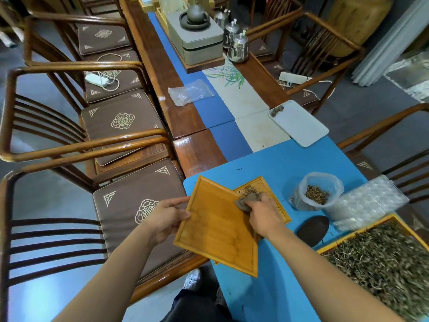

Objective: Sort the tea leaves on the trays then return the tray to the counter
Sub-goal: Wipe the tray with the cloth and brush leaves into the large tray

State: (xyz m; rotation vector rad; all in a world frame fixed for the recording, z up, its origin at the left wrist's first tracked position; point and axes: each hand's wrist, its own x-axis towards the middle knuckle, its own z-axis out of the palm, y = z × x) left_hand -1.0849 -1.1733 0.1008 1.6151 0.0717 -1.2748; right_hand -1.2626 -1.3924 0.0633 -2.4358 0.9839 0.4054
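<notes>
My left hand [166,218] grips the left edge of an empty bamboo tray [217,231], held tilted over the near left corner of the blue table. My right hand [262,216] is shut on a grey-brown cloth [243,202] pressed against that tray's upper right edge. Under it lies a second bamboo tray [276,198] with a small heap of tea leaves [249,189] at its far end. A large bamboo tray [362,232] at the lower right is full of loose tea leaves [385,263].
An open plastic bag of tea leaves [316,192] stands on the blue table [278,163], next to bubble wrap [364,202] and a dark oval object [313,228]. A white tray [299,123] lies farther back. Wooden chairs [76,145] line the left side.
</notes>
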